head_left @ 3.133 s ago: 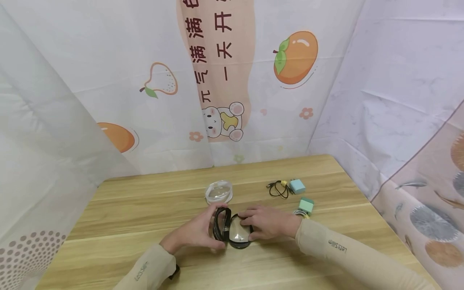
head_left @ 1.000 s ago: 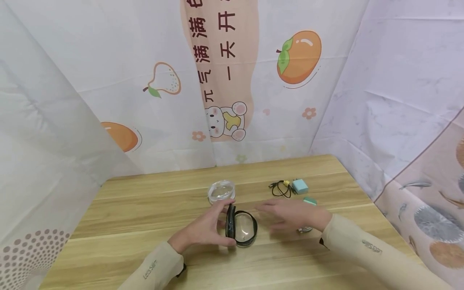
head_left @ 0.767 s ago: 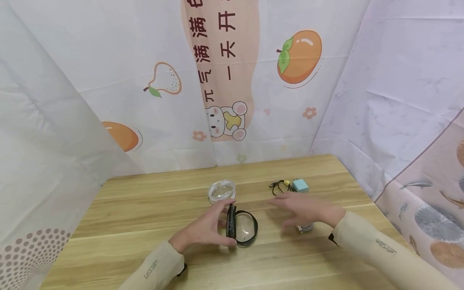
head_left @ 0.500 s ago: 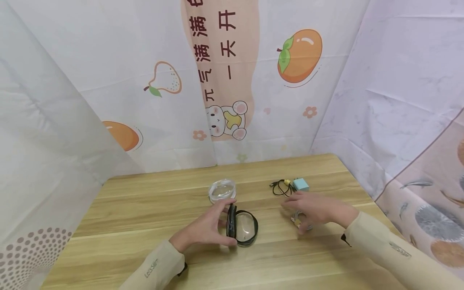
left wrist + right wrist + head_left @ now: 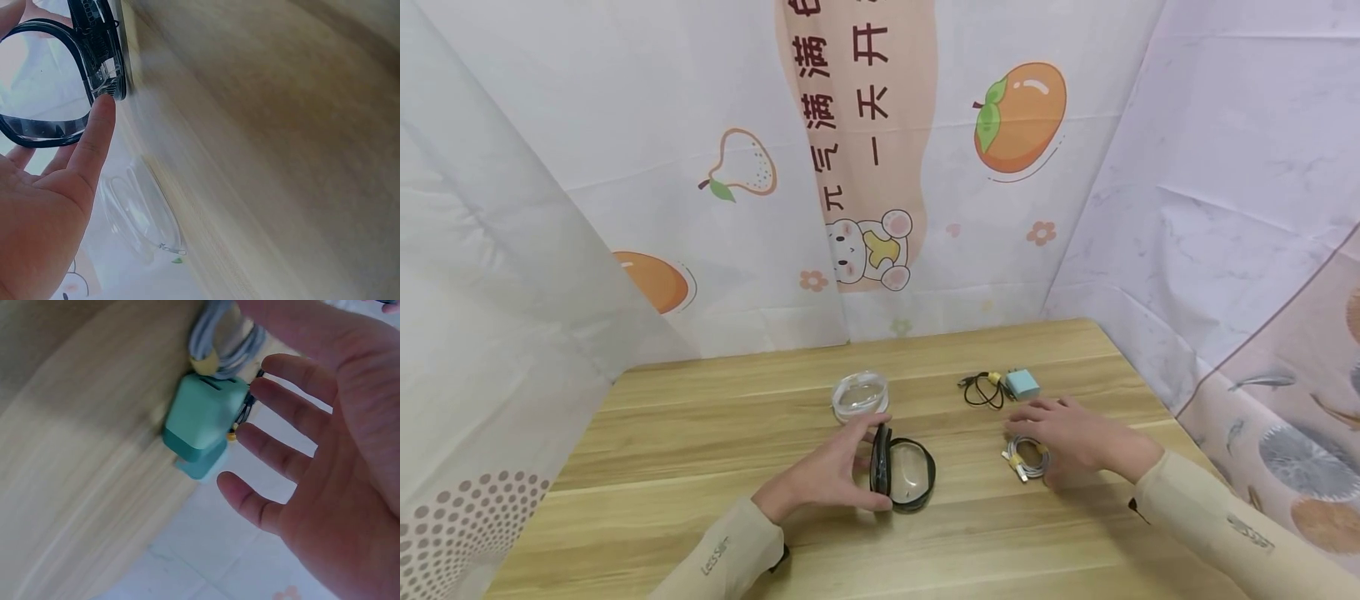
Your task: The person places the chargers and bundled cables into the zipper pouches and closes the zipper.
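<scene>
My left hand holds the black-edged, zippered lid of a small clear round case between thumb and fingers. The lid stands upright on the left, and the clear bottom lies toward the right on the table. In the left wrist view a fingertip presses the black zipper edge. My right hand hovers with spread fingers at a coiled grey cable tied in yellow. Beside that coil, a mint green charger plug shows in the right wrist view; the hand hides it from the head view.
Behind the left hand lies a clear round case with white edging. A light blue charger plug and a black cable with a yellow tie lie at the back right. Printed curtains enclose the wooden table.
My right hand has left the black-edged case and moved right, over the grey cable to the green plug. The left hand stays at the case, whose lid now faces more edge-on.
</scene>
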### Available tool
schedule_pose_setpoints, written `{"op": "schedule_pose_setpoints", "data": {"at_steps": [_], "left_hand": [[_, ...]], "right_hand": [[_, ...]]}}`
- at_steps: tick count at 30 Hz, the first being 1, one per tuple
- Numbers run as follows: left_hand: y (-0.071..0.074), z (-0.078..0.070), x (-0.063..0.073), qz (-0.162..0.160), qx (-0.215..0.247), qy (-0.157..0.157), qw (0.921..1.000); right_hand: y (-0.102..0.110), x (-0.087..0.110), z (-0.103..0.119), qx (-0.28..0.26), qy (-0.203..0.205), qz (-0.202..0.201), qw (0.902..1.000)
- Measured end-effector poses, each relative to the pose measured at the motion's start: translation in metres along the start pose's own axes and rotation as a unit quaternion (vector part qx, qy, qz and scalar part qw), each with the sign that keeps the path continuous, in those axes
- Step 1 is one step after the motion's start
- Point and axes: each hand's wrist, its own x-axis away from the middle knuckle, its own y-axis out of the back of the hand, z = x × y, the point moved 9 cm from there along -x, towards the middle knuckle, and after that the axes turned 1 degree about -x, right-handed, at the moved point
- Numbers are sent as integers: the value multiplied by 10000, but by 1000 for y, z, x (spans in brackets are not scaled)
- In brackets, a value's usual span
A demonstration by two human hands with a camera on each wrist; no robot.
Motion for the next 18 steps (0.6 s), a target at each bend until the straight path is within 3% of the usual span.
{"op": "schedule_pose_setpoints", "data": {"at_steps": [7,18], "left_hand": [[-1,-2,0,25,45,-41,10000],[-5,-1,-2,38,55,-234,9997]], "right_hand": [[-3,-3,0,391,346,-367,9980],[-3,-5,5,440,551,-695,9951]]}}
